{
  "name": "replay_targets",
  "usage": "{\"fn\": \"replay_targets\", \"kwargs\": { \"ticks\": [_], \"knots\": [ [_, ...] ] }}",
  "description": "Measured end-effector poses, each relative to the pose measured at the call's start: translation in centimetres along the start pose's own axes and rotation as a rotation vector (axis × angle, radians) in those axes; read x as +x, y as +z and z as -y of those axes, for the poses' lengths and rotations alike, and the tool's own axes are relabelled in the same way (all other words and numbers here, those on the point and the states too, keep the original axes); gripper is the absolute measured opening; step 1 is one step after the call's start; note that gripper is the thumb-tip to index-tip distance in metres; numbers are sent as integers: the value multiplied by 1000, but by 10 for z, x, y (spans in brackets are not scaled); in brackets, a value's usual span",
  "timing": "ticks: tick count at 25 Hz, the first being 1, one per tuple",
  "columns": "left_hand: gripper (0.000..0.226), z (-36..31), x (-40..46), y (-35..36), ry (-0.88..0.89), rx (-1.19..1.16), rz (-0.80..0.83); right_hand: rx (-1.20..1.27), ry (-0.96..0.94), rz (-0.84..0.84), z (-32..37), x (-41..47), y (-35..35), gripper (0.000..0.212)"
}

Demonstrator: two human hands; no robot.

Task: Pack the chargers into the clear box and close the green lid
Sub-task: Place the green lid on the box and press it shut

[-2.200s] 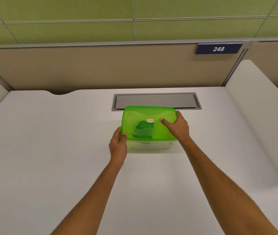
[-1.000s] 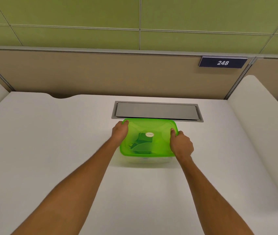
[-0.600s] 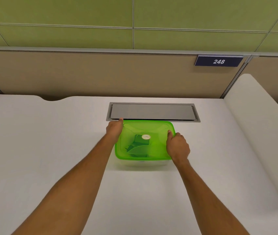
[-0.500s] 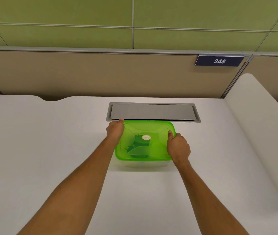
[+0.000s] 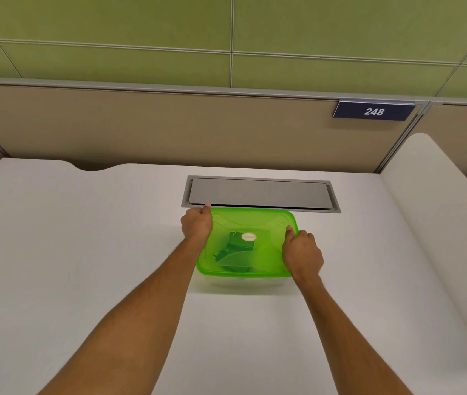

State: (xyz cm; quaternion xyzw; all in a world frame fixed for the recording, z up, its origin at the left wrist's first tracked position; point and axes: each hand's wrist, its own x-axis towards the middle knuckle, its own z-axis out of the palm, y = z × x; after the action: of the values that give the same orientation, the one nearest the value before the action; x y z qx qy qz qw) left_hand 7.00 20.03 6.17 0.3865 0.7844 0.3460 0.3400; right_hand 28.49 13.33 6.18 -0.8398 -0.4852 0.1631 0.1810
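Left hand (image 5: 196,223) grips the far-left corner of the translucent green lid (image 5: 266,226) | right hand (image 5: 302,255) clasps its right edge | rounded-rectangular lid lies flat on the clear box (image 5: 243,283), long axis left-right | dark chargers (image 5: 236,249) inside | smooth white desk (image 5: 84,238), near the grey cable hatch (image 5: 260,192)

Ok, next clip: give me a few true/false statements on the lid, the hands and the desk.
1. The translucent green plastic lid lies on the clear plastic box. True.
2. The left hand presses the lid's near right corner. False: it is at the far left corner.
3. The right hand rests on the lid's right edge. True.
4. The grey metal cable hatch in the white desk stands open. False: it is shut.
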Motion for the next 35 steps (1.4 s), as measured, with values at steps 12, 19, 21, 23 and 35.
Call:
{"fn": "replay_targets", "kwargs": {
  "ticks": [12, 19, 21, 23, 35],
  "knots": [
    [47, -3, -1, -1, 14, 12, 19, 131, 126, 183, 31, 36, -13, 53],
    [46, -6, 4, 0, 59, 241, 86, 21, 70, 132, 34, 50, -8, 67],
    [48, -7, 13, -1, 39, 298, 109, 17, 48, 118, 33, 50, -7, 66],
    [47, -9, 17, -1, 2, 326, 117, 23, 34, 113, 32, 51, -7, 66],
    [26, -8, 28, -2, -17, 218, 153, 129, 7, 116, 26, 56, -5, 61]
  ]
}}
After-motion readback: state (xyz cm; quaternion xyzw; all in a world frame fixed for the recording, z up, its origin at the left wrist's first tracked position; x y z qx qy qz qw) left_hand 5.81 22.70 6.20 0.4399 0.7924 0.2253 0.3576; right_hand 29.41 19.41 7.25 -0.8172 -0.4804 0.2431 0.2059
